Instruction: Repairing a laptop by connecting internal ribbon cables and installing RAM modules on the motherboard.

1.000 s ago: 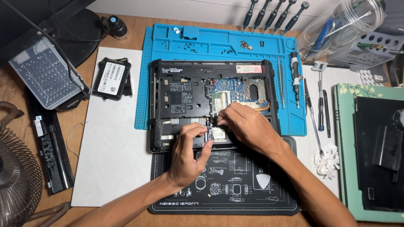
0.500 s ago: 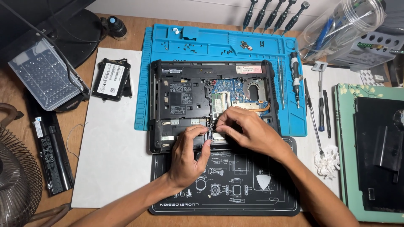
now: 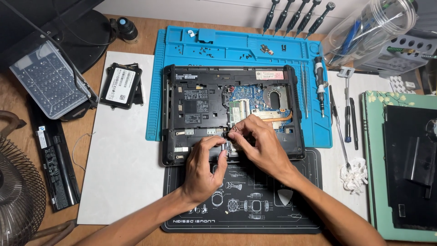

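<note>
An opened black laptop base (image 3: 195,105) lies bottom-up on a blue work mat (image 3: 246,50), its circuit board and copper heat pipe exposed. My left hand (image 3: 202,171) rests on the laptop's near edge, thumb and fingers pinched at a small part near the middle. My right hand (image 3: 259,143) meets it from the right, fingertips pinching the same small spot beside the memory slot. What the fingers hold is too small and hidden to tell.
A black printed mat (image 3: 255,205) lies under my wrists. A drive (image 3: 122,85) and a long black battery (image 3: 57,164) sit at the left, near a clear screw box (image 3: 50,84). Screwdrivers (image 3: 321,89), tweezers and a white tissue (image 3: 353,175) lie at the right. A fan grille (image 3: 18,200) stands at far left.
Both hands have stayed at the laptop's near edge. My right fingers have drawn in closer to the left fingers at the same spot.
</note>
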